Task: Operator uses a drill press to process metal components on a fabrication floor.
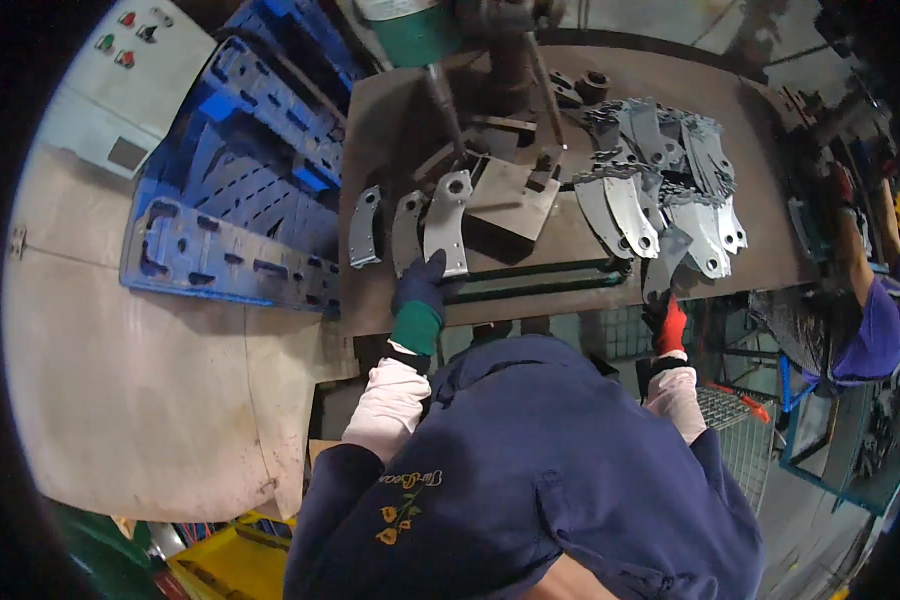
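My left hand [423, 297], in a dark blue and green glove, grips the lower end of a curved grey metal bracket [446, 215] with a round hole at its top. Two similar brackets lie to its left, one curved bracket [408, 228] close beside it and another bracket [366, 228] farther off. At the table's front edge, my right hand [667, 318], in a red and black glove, pinches the near end of a flat grey metal plate [665, 262]. Beyond it lies a pile of curved metal plates [660, 160]. Between my hands stands a metal fixture block [510, 205].
A machine column [507, 50] rises behind the block on the brown metal table [770, 225]. Blue plastic pallets [235, 180] and a control box [120, 80] stand left. A yellow bin [240, 560] is lower left. At right, a co-worker's purple sleeve [875, 335] reaches toward other parts.
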{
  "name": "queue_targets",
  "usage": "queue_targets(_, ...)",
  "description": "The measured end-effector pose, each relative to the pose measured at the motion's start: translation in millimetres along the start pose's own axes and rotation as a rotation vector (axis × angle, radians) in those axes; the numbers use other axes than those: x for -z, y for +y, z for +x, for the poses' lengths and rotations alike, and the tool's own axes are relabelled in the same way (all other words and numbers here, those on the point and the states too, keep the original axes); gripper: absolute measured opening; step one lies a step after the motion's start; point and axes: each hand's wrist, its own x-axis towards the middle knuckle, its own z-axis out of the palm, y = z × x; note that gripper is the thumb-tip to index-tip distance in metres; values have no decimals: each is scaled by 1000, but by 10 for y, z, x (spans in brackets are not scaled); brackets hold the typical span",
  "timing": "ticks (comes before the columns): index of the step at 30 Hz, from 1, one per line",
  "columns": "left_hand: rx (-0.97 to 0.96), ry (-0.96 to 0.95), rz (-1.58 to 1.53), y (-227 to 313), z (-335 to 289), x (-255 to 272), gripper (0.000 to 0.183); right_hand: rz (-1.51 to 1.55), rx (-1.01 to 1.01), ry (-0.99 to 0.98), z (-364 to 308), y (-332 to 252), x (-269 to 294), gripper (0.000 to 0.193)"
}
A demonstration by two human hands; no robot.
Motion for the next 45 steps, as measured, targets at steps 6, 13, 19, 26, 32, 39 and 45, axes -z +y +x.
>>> queue_targets(6,-222,119,129,-18,-58,523,41,-319,109,86,266,152,181,36)
queue_targets(13,-798,466,1377,206,222,1441,43,-444,191,192,498,252,307,33)
queue_targets(19,-1030,534,1584,54,764,2152,53,-769,310,263,833,367,544,34)
queue_targets(26,-946,418,1632,80,1227,2030,47,-1955,1017,-114,790,192,719,30)
queue_targets(32,-818,445,1425,-171,1680,2349,46,-1594,468,-45,622,130,451,25)
queue_targets(39,-513,401,1330,69,1385,1582,57,-1641,625,-9,764,339,695,27)
queue_targets(45,-477,527,1159,64,1297,1396,81,-1772,752,-158,103,-66,168,44)
